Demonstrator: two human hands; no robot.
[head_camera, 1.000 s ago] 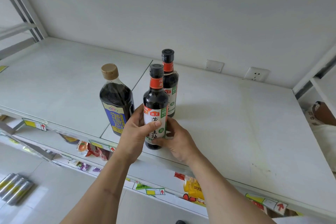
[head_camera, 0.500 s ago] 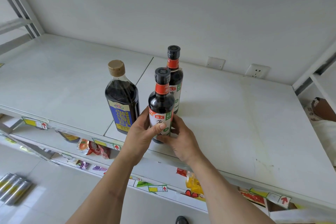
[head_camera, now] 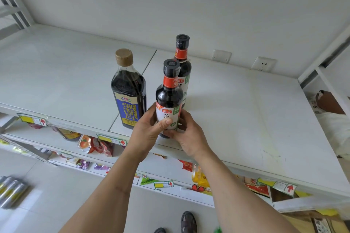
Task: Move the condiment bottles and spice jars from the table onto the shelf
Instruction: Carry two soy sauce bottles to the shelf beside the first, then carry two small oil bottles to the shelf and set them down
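Note:
A dark soy sauce bottle (head_camera: 169, 96) with a black cap, red neck band and white label stands upright near the front edge of the white top shelf (head_camera: 236, 111). My left hand (head_camera: 148, 130) wraps its lower left side, thumb across the label. My right hand (head_camera: 189, 136) holds its lower right side. Its base is hidden by my fingers. A matching bottle (head_camera: 183, 66) stands right behind it. A wider dark bottle (head_camera: 128, 91) with a tan cap and blue label stands to the left, close to my left hand.
The shelf's back wall carries two sockets (head_camera: 263, 64). A lower shelf (head_camera: 106, 166) holds snack packets (head_camera: 98, 145) and price tags. Metal cans (head_camera: 11, 191) lie at the lower left. Shoes (head_camera: 187, 222) show on the tiled floor below.
Both hands carried the bottle forward onto the shelf, closer to the matching bottle behind it. The view shifted slightly; the other two bottles stayed put.

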